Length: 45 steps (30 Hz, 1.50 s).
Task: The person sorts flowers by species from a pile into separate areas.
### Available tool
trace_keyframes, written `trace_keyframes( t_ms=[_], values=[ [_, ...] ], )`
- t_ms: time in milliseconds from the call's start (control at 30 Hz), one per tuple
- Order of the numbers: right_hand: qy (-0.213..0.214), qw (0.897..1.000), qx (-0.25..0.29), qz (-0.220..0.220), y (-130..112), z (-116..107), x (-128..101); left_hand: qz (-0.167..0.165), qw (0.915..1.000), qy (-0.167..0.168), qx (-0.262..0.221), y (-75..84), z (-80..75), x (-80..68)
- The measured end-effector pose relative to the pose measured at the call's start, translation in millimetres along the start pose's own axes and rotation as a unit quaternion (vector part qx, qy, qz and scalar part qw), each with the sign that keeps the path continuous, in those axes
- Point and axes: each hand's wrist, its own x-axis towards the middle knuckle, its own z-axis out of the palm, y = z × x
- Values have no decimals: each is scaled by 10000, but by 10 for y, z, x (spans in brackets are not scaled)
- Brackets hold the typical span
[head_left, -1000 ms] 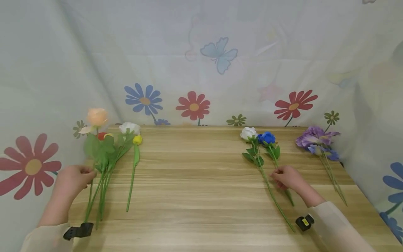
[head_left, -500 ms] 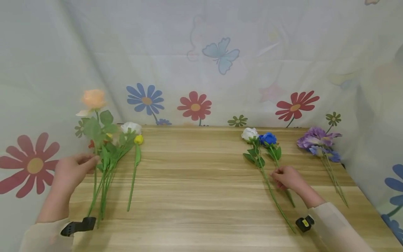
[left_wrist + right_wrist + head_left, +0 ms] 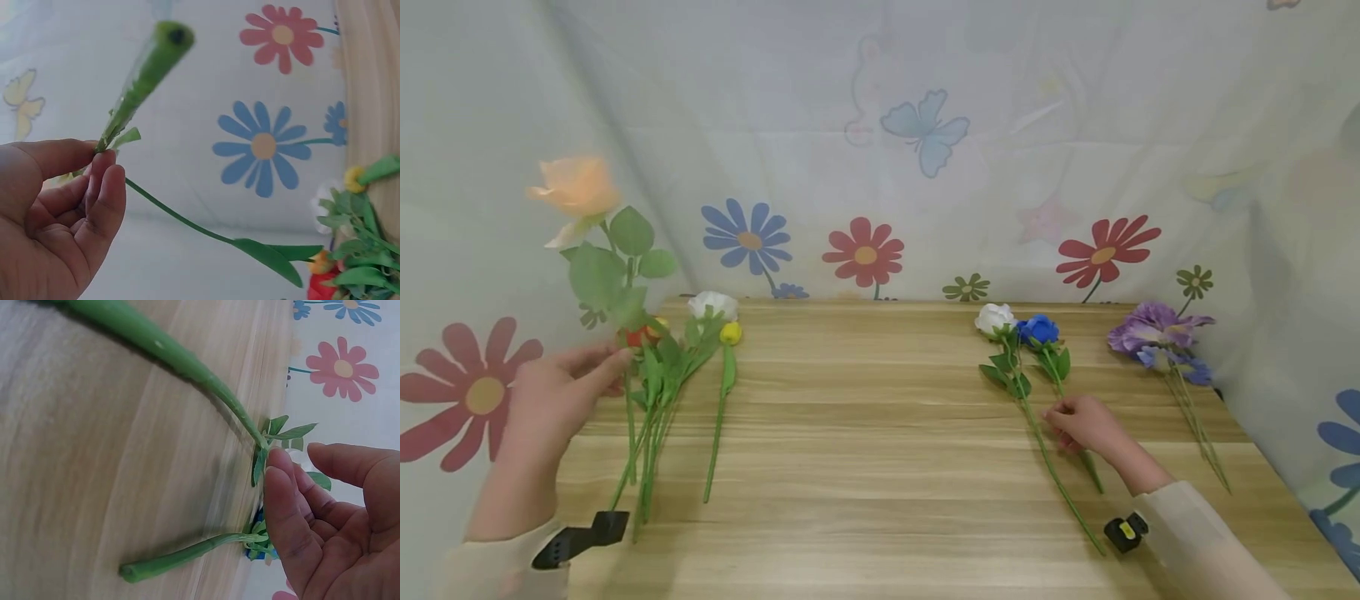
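My left hand (image 3: 553, 400) pinches the green stem (image 3: 147, 78) of a peach rose (image 3: 580, 187) between thumb and fingertips. The bloom stands high at the left, its stem's lower end hanging beside a bunch of flowers. In that bunch are a red flower (image 3: 643, 335), a white flower (image 3: 713, 305) and several green stems. Over at the right, my right hand (image 3: 1086, 423) hovers by the stem of a blue rose (image 3: 1037, 329), fingers loosely bent. The right wrist view shows its thumb apart from its fingers (image 3: 284, 515), with nothing between them. A white rose (image 3: 996, 319) lies just left of the blue one.
A yellow tulip (image 3: 731, 333) lies alone to the right of the left bunch. Purple flowers (image 3: 1157, 329) with thin stems lie near the right edge of the wooden table (image 3: 865, 458). A printed cloth (image 3: 820, 150) hangs behind and along both sides.
My left hand has risen and lifted the peach rose out of the bunch; the bloom moved up and tipped left. The right hand has stayed in place.
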Motion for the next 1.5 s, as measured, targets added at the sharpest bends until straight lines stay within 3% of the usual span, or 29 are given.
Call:
trace_keyframes(
  t_ms=[267,467,533,700,900,1167,1500],
  values=[
    [18,10000,-8,-93,-10,-3,-29,159,9999,47,-25,196,-127,-171],
    [15,10000,39,-10,9,-17,-37,-283,9988,187,-343,241,-200,-309],
    [21,10000,25,-1,14,-19,-40,-316,9982,101,-502,228,-205,-318],
    [40,10000,-35,23,-8,-13,-46,-47,9992,-217,-347,245,-156,-287],
    [133,9997,152,-139,-168,4,-35,345,9965,-689,-309,361,42,-195],
    [446,9956,602,-561,-512,77,-67,717,9878,-837,-1100,532,439,-94],
    [477,9783,1641,-1172,-901,222,-89,614,9738,-1211,-1823,788,831,-83]
  ],
)
